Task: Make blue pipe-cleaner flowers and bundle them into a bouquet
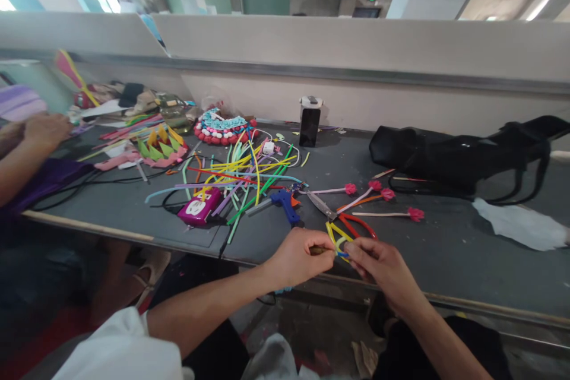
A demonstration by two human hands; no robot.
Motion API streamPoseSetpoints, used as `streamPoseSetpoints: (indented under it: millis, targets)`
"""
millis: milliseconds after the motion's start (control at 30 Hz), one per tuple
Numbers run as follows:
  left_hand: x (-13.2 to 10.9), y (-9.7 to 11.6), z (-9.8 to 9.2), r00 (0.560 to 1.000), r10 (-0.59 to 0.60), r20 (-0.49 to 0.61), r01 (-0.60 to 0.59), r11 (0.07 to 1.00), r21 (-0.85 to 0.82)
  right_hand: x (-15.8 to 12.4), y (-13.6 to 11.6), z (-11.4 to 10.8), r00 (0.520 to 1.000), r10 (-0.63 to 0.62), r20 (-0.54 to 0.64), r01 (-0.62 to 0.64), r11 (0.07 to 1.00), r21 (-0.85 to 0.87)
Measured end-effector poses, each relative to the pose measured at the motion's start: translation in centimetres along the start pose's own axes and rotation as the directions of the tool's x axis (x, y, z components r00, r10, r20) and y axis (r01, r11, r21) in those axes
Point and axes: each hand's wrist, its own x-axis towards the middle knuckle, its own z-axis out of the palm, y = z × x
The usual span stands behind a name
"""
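Observation:
Near the table's front edge, my left hand (303, 255) and my right hand (378, 261) are close together, fingertips almost meeting. Both pinch a small bent piece with pale yellow and blue parts (342, 244); its exact kind is too small to tell. Just beyond them lies a pair of scissors (323, 206), blades pointing away, with a red handle (363, 224) and yellow beside it. Further left rests a blue glue gun (287, 205) with an orange trigger. Pink flowers on thin stems (415, 214) are spread beyond my right hand.
Several coloured strips (253, 169) lie heaped left of centre, by a magenta box (200, 206). A phone (310, 126) stands at the back. To the right are a black bag (427, 154) and white tissue (519, 224). Another person's hand (47, 130) works at far left.

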Motion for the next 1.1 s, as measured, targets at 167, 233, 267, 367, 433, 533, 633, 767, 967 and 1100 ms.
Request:
streamPoseSetpoints:
  millis: [167,233,267,367,433,533,633,767,967,1100]
  targets:
    - [-0.1,0.5,0.1,0.999,-0.006,0.051,0.005,1.000,0.018,0.2,-0.2,-0.6,0.997,-0.012,0.072,0.008,0.998,0.060]
    - [-0.1,0.8,0.0,0.998,-0.011,0.059,0.008,0.999,0.050,0.3,-0.1,-0.6,0.995,0.015,0.097,-0.025,0.995,0.101]
    - [-0.1,0.9,0.0,0.998,-0.018,0.062,0.014,0.998,0.066,0.3,0.0,-0.6,0.995,0.019,0.097,-0.031,0.993,0.116]
    - [0.0,1.3,-0.1,0.996,-0.046,0.082,0.039,0.995,0.087,0.4,0.4,-0.4,0.998,-0.044,0.051,0.039,0.994,0.099]
    - [0.1,1.4,-0.2,0.992,-0.070,0.103,0.063,0.996,0.066,0.5,0.5,-0.3,0.990,-0.142,0.008,0.142,0.989,0.031]
    - [0.4,1.3,-0.4,0.976,-0.159,0.146,0.162,0.987,-0.002,0.6,0.2,-0.3,0.942,-0.333,-0.029,0.329,0.940,-0.094]
    - [0.7,1.0,-0.4,0.965,-0.200,0.168,0.208,0.978,-0.034,0.6,-0.2,-0.3,0.857,-0.512,-0.066,0.490,0.847,-0.206]
    - [1.1,1.2,-0.3,0.969,-0.199,0.143,0.219,0.966,-0.137,0.2,-0.7,-0.4,0.727,-0.682,-0.079,0.619,0.701,-0.353]
    - [0.8,2.4,0.1,0.931,-0.331,0.156,0.362,0.767,-0.530,-1.0,-1.4,-0.7,0.457,-0.889,-0.018,0.688,0.366,-0.626]
    - [-0.2,2.6,0.8,0.938,-0.286,0.193,0.338,0.649,-0.681,-2.3,-1.1,-0.5,0.365,-0.931,-0.024,0.654,0.274,-0.705]
